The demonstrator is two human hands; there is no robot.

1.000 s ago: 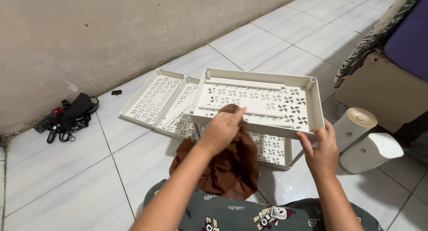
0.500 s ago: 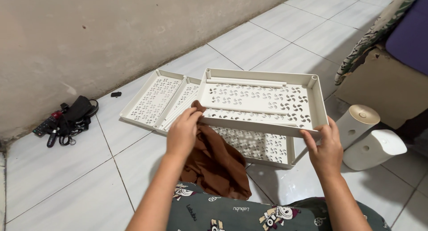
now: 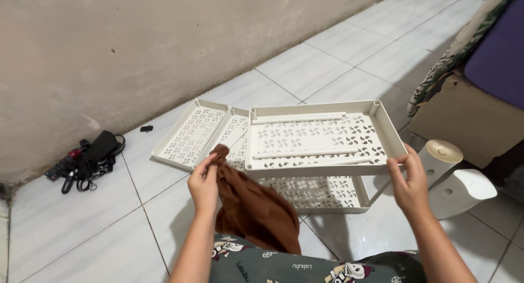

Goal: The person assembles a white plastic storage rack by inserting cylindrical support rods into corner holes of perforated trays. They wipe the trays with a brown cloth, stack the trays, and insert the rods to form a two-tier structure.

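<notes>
We saw right hand (image 3: pixel 410 183) alone pinching upper tray (image 3: pixel 322 138) corner; left hand (image 3: pixel 204 182) gripped brown cloth (image 3: pixel 254 212). Tray could tip, rods (image 3: pixel 305 153) roll off.

Three cream perforated plastic shelf trays (image 3: pixel 322 135), three loose white plastic rods (image 3: pixel 297 118), one brown cloth (image 3: pixel 254 212), two white cylindrical containers (image 3: pixel 445 155), one heap of black straps and gadgets (image 3: pixel 87 160).

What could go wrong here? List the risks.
The top tray is held only at its right corner by the right hand, so it might tip. Loose white rods lie in it and could roll out. The brown cloth in the left hand hangs beside the tray and might snag its edge.
</notes>
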